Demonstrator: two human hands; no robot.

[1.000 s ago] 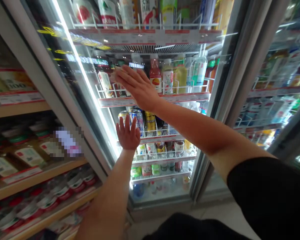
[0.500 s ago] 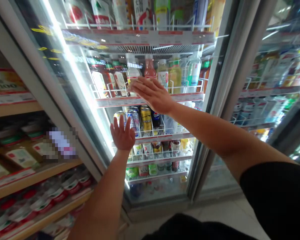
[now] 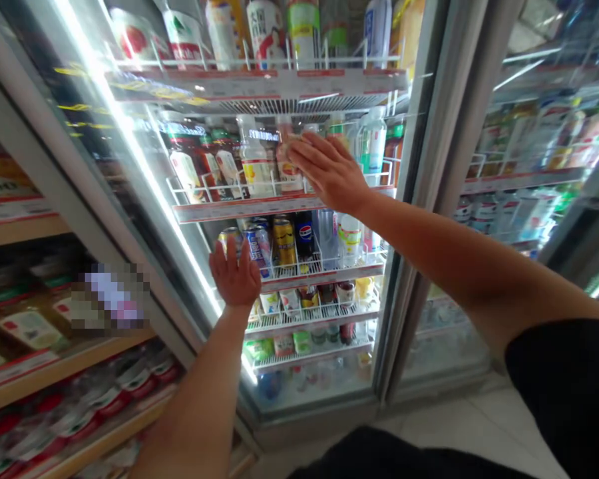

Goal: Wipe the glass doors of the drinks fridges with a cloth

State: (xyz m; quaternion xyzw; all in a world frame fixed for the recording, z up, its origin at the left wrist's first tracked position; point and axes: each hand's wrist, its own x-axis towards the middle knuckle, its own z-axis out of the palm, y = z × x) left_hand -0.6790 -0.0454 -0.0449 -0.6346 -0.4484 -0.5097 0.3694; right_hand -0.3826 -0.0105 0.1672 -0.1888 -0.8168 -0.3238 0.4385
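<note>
A tall, clear glass cooler door (image 3: pixel 324 389) fronts white-wire shelves (image 3: pixel 229 210) of coloured bottles (image 3: pixel 254 171) and cans (image 3: pixel 284 243); its pane is likely stiff, heavy, slippery under a palm and fragile if knocked. Right of the pane's middle, in its upper part, a small pale piece (image 3: pixel 293 143), perhaps cloth, shows at the fingertips; if cloth, it should be light and soft, best held spread flat. The grey metal frame (image 3: pixel 443 146) along the door's right edge probably offers a firmer hold than the glass. The left hand (image 3: pixel 235 274), near the left edge, has fingers extended and slightly parted, with nothing visibly held; contact with the pane cannot be confirmed. The right hand (image 3: pixel 332 166), higher, is flattened, fingers together and pointing left; whether it grips or merely presses the pale piece cannot be told.
</note>
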